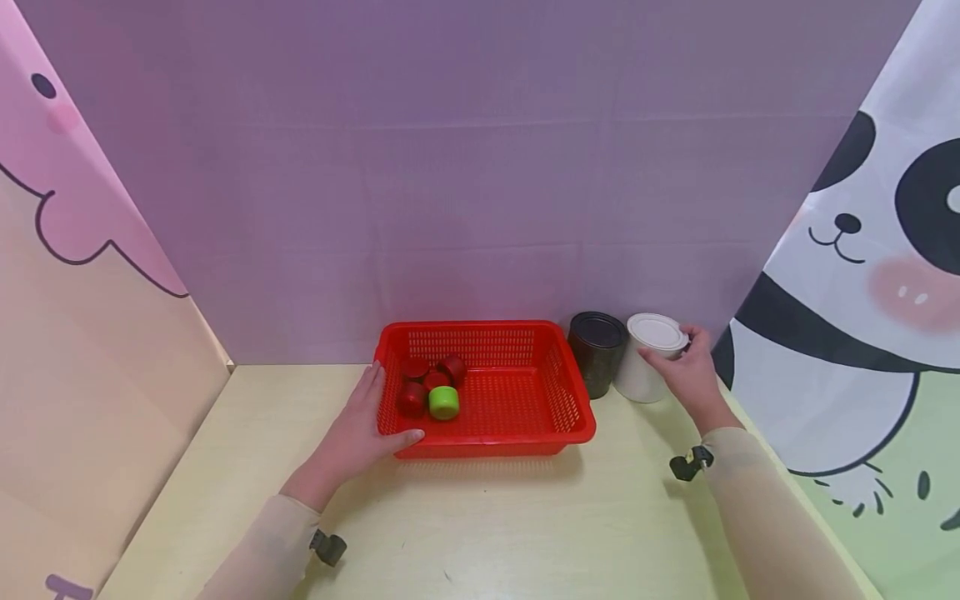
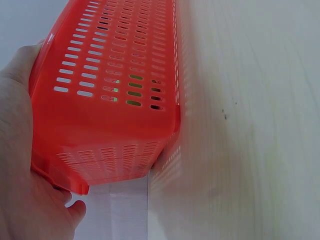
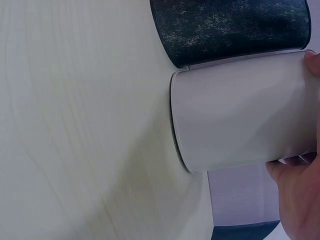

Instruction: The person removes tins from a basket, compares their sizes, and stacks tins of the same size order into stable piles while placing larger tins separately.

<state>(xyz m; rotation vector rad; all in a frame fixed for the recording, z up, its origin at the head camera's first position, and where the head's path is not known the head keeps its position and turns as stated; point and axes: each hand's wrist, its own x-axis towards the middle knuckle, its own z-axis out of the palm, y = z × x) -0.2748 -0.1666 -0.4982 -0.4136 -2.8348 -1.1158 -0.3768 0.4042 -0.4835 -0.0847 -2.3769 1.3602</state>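
Observation:
A red plastic basket [image 1: 495, 440] with slotted walls stands on the table. My left hand [image 1: 363, 425] holds its front left corner, thumb over the front rim and fingers along the left side. In the left wrist view the fingers [image 2: 77, 212] show below the rim. Inside, at the left, lie several small dark red round pieces [image 1: 412, 399] and one lime green round piece [image 1: 444, 403]. My right hand [image 1: 693, 375] grips a white lidded canister [image 1: 637, 375] near its top, thumb and fingers on opposite sides.
A black lidded canister [image 1: 597, 360] stands upright between the basket and the white canister. Behind them rises a purple cloth wall [image 1: 480, 183]. A panda-printed panel [image 1: 817, 350] borders the right side, a pink and peach panel [image 1: 90, 333] the left. The pale wooden table [image 1: 487, 533] extends in front.

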